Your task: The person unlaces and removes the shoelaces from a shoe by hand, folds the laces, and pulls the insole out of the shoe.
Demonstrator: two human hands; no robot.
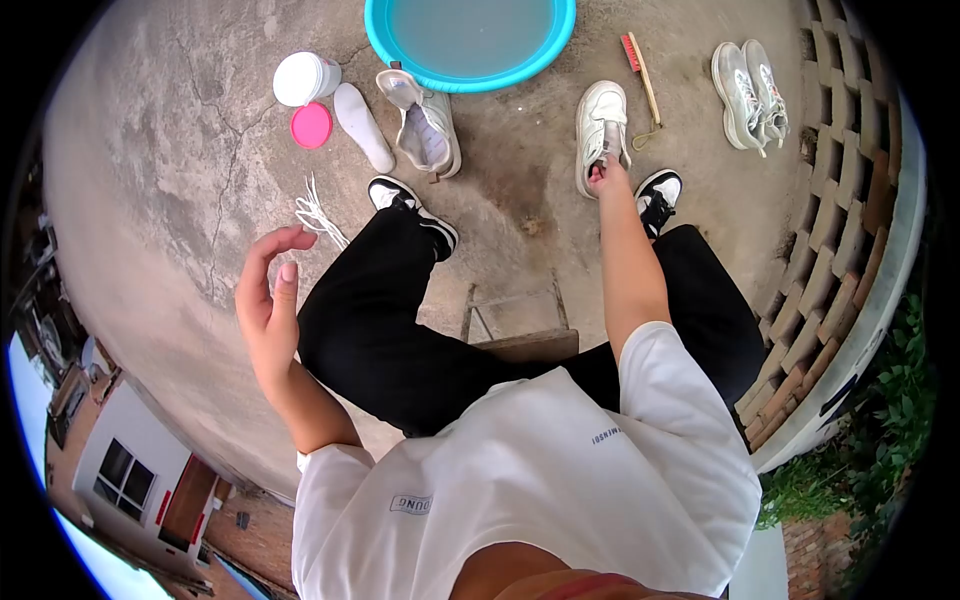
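Observation:
My left hand (268,305) is raised at the left with thumb and curved fingers apart, holding nothing, just below a bundle of white laces (318,212) on the ground. My right hand (606,177) reaches down with its fingers closed on the heel edge of a white shoe (603,112); part of the grip is hidden. Another whitish shoe (441,128), its opening wide, stands left of centre. Beside that shoe lies a white insole (362,127).
A blue basin (470,84) of cloudy water stands ahead. At left are a white tub (301,80) and pink lid (311,125). A red-bristled brush (645,80) and a pair of pale shoes (750,95) lie right, near a brick lattice (822,230).

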